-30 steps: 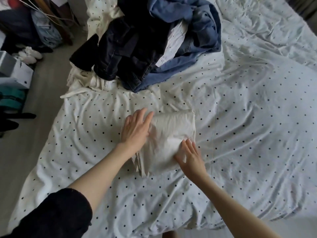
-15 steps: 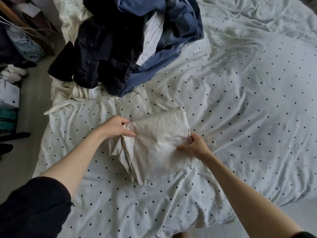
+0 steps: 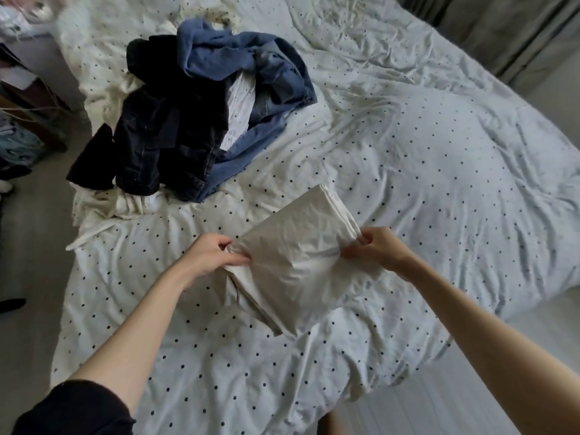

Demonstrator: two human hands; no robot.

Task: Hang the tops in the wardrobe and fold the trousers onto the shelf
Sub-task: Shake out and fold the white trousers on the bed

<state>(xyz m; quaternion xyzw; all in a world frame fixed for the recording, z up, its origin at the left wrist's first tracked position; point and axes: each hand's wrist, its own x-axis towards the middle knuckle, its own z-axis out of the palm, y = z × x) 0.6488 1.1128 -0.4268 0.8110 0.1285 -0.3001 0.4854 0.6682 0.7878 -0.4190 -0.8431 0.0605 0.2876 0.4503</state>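
— While the polka-dot duvet (image 3: 408, 171) fills most of the view, where do the folded cream trousers (image 3: 295, 259) sit?

— Between the two hands, lifted off the cover and tilted, one corner toward twelve o'clock, the layered folded edge toward seven. The left hand (image 3: 208, 257) pinches the nine o'clock edge, fingers curled into the cloth. The right hand (image 3: 375, 249) grips the three o'clock edge the same way.

— And the rest of the clothing?

— One heap (image 3: 201, 120) at eleven o'clock from the trousers, well apart from them. I count in it one dark navy denim piece, one mid-blue denim piece, and one white striped garment showing between them. More cream fabric (image 3: 125, 205) lies crumpled at the heap's seven o'clock edge; how many pieces it is, I cannot tell.

— Hands, counted?

— Two, both bare, and one black sleeve (image 3: 75, 409) on the left arm.

— What differs from half a second ago?

— The bundle was lying lower on the cover then; now it is raised and swung toward three o'clock. A second ago both hands lay flat on it, fingers straight.
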